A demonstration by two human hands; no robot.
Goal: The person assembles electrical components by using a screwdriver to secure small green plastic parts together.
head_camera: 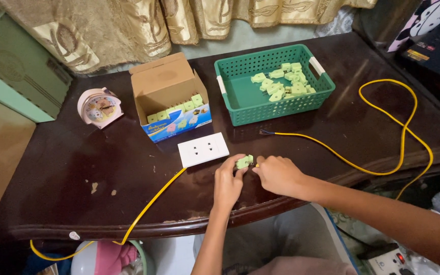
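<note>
My left hand (228, 179) pinches a small light-green plug (244, 162) just above the dark wooden table (77, 168). My right hand (278, 174) touches the same plug from the right, fingers closed around its end. A yellow cable (151, 203) runs from under my hands to the left and down over the table's front edge. Just behind the plug lies a white double wall socket plate (203, 149).
A green plastic basket (240, 97) holds several light-green plugs (283, 84). An open cardboard box (166, 86) with more plugs stands left of it. A pink alarm clock (99, 107) sits at the left. A second yellow cable (393, 122) loops across the right side.
</note>
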